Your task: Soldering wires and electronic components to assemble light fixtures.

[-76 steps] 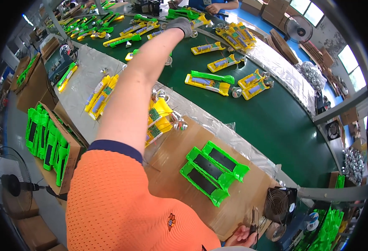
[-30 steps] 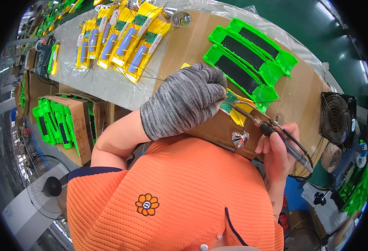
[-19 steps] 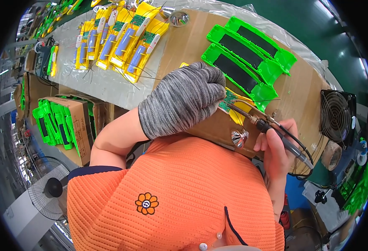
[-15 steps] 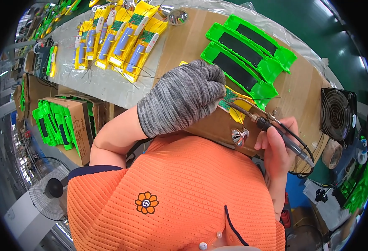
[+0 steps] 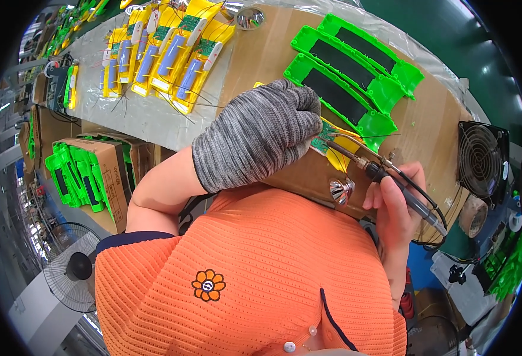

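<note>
My left hand [image 5: 261, 133], in a grey knit glove, is closed over a yellow plastic part with a small green circuit board [image 5: 331, 144] at the near edge of a cardboard sheet [image 5: 427, 136]. My bare right hand [image 5: 394, 204] grips a black-handled soldering iron [image 5: 391, 181]; its metal tip reaches the circuit board beside the gloved fingers. A small silver reflector cone [image 5: 341, 191] hangs just below the part.
Three bright green housings [image 5: 356, 65] with black insets lie on the cardboard. Several yellow assemblies [image 5: 166, 47] with blue cells lie on a plastic-covered strip at the far left. A small black fan [image 5: 479, 157] stands at right. Boxes of green housings [image 5: 77, 172] and a floor fan [image 5: 74, 267] are below left.
2.5 s ago my left arm stretched far out to yellow parts on the green table. It has since come back with a part; over the last second both hands stayed nearly still.
</note>
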`<state>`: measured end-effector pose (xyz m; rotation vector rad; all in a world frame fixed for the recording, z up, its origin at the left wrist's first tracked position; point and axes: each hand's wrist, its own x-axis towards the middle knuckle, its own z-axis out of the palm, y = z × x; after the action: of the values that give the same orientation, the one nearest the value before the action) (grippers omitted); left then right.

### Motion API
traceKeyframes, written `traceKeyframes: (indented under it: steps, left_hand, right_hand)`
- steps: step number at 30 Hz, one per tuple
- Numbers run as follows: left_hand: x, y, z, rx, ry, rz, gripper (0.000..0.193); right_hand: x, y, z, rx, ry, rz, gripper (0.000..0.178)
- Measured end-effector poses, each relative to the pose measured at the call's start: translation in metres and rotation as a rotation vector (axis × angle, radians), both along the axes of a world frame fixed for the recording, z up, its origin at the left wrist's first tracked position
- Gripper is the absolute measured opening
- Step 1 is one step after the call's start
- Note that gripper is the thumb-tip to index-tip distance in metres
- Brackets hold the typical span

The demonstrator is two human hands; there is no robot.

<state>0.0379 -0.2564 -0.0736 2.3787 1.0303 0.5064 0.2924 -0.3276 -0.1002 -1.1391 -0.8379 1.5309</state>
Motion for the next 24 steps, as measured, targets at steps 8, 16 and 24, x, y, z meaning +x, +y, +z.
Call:
traceKeyframes:
  steps: [8,16,24]
  left_hand:
    - [0.003,0.000,0.001,-0.015,0.026,0.018,0.019]
    - [0.003,-0.002,0.000,0.003,0.048,0.024,0.018]
    - [0.004,-0.003,0.005,-0.020,0.054,0.014,0.018]
  right_hand:
    - [0.008,-0.006,-0.004,0.025,0.076,-0.075,0.018]
    - [0.017,-0.009,0.000,0.036,0.059,-0.116,0.020]
    - [0.033,-0.013,-0.004,0.106,0.140,-0.256,0.011]
